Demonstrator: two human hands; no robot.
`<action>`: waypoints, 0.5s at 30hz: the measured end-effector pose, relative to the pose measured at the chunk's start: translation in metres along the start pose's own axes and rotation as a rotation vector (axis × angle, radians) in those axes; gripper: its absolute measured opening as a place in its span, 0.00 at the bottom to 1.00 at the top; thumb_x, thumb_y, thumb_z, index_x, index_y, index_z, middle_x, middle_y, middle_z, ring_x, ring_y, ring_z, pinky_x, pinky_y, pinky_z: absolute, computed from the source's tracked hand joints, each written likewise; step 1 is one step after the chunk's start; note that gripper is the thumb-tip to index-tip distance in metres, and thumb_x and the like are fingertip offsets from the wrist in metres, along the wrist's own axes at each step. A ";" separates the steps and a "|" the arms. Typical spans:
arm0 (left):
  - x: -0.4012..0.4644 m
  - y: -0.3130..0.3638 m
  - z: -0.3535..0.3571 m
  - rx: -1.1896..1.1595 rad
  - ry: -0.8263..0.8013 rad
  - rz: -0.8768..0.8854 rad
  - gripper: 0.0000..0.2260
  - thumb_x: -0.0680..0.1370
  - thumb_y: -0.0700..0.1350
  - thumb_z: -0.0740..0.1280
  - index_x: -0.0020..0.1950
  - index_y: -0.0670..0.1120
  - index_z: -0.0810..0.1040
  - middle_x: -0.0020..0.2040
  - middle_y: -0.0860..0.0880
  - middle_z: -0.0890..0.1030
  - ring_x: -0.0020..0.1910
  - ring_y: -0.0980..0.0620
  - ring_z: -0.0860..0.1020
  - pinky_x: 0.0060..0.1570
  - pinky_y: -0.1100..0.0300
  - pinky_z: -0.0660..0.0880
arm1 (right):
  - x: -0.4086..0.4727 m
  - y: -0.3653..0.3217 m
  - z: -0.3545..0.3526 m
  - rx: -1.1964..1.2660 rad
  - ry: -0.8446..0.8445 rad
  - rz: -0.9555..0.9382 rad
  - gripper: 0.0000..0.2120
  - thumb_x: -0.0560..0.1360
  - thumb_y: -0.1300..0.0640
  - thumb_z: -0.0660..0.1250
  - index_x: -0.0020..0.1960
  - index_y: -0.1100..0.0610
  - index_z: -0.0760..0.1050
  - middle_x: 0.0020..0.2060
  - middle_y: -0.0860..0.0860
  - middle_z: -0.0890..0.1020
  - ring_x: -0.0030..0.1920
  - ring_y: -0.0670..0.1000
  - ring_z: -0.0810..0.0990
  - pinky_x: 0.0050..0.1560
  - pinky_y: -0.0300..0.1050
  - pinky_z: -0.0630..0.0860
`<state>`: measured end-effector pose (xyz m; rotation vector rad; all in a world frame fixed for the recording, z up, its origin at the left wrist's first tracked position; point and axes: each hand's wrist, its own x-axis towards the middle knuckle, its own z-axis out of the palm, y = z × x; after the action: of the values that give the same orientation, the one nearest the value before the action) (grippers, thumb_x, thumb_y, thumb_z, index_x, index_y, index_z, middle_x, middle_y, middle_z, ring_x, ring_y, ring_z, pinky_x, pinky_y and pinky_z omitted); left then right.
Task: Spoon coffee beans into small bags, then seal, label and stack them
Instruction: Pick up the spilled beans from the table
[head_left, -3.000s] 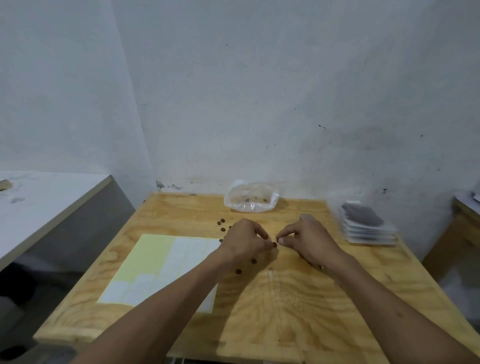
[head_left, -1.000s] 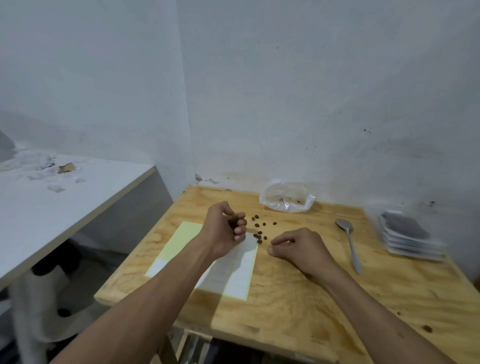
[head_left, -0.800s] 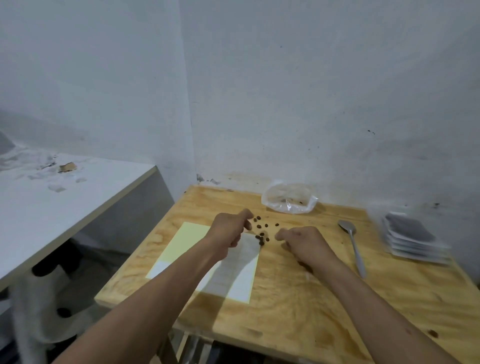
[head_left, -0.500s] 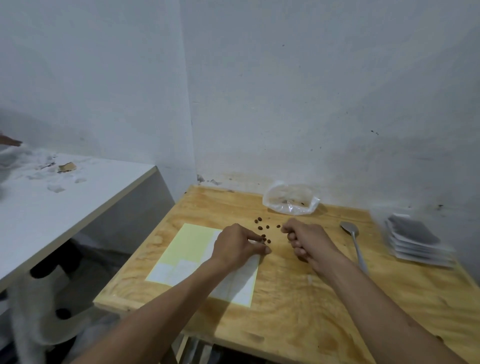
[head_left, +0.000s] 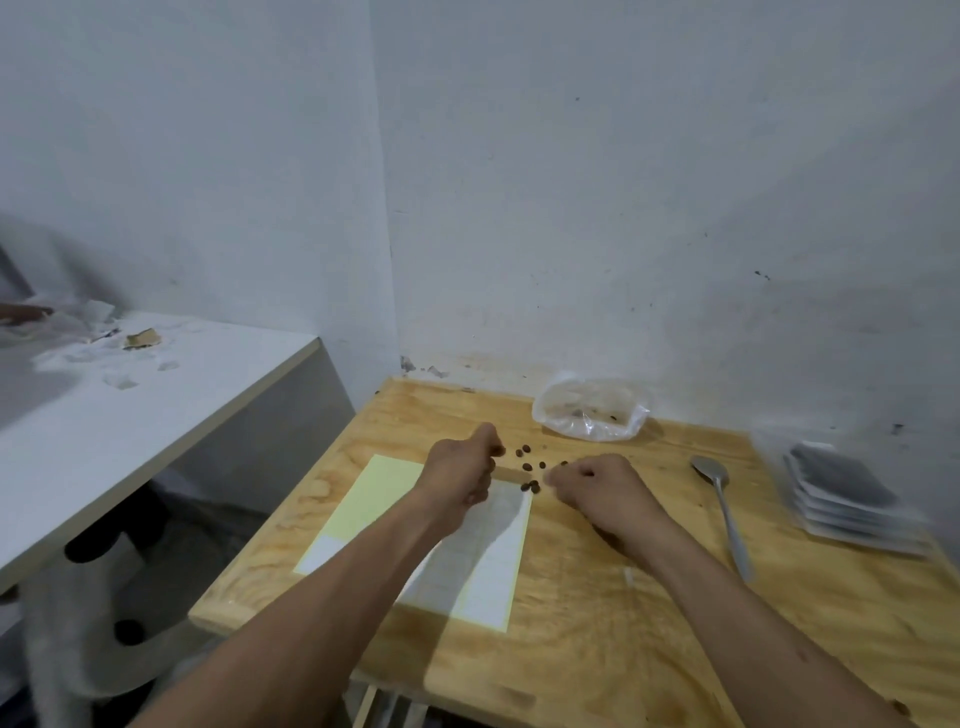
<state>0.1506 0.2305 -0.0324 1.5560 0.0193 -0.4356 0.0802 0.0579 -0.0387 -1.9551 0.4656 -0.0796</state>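
Several loose coffee beans (head_left: 530, 466) lie on the wooden table (head_left: 597, 654) just beyond a label sheet (head_left: 488, 577). My left hand (head_left: 460, 475) hovers at their left with fingers curled; a dark bean shows at its fingertips. My right hand (head_left: 597, 483) rests in a loose fist at their right, thumb and forefinger pinched together close to the nearest beans. I see nothing in it. A nearly empty clear plastic bag (head_left: 592, 410) lies by the wall. The metal spoon (head_left: 724, 512) lies to the right, and a stack of filled small bags (head_left: 841, 493) sits at the far right.
A white counter (head_left: 130, 415) with paper scraps stands to the left, across a gap from the table. Walls close off the back, meeting in a corner behind the table. A chair base (head_left: 119, 603) is below on the left. The table's near edge runs under my forearms.
The view has swung left since three seconds ago. My left hand lifted off the label sheet's edge and moved up to the beans. My right hand shifted slightly and stays beside them.
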 end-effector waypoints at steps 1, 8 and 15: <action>0.002 0.004 -0.001 -0.121 -0.014 -0.040 0.05 0.76 0.42 0.63 0.42 0.41 0.73 0.29 0.50 0.66 0.25 0.52 0.59 0.25 0.60 0.57 | 0.002 -0.005 -0.002 0.217 -0.014 0.110 0.08 0.73 0.53 0.69 0.39 0.57 0.75 0.31 0.49 0.75 0.28 0.48 0.71 0.30 0.41 0.68; 0.017 0.021 0.002 -0.059 0.028 -0.084 0.14 0.78 0.46 0.62 0.33 0.46 0.68 0.29 0.49 0.67 0.22 0.52 0.59 0.23 0.61 0.58 | 0.012 -0.019 -0.012 0.251 0.082 0.163 0.07 0.74 0.57 0.67 0.44 0.60 0.81 0.33 0.52 0.80 0.28 0.49 0.74 0.27 0.40 0.70; 0.045 0.006 0.002 0.717 0.103 0.296 0.19 0.78 0.59 0.70 0.36 0.47 0.87 0.30 0.50 0.84 0.39 0.49 0.83 0.43 0.53 0.78 | 0.028 0.008 -0.007 -0.280 0.185 -0.167 0.09 0.71 0.50 0.78 0.50 0.49 0.87 0.47 0.41 0.86 0.51 0.41 0.80 0.49 0.38 0.73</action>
<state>0.1930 0.2170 -0.0391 2.2418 -0.3151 -0.1213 0.1014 0.0389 -0.0471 -2.2716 0.4522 -0.3191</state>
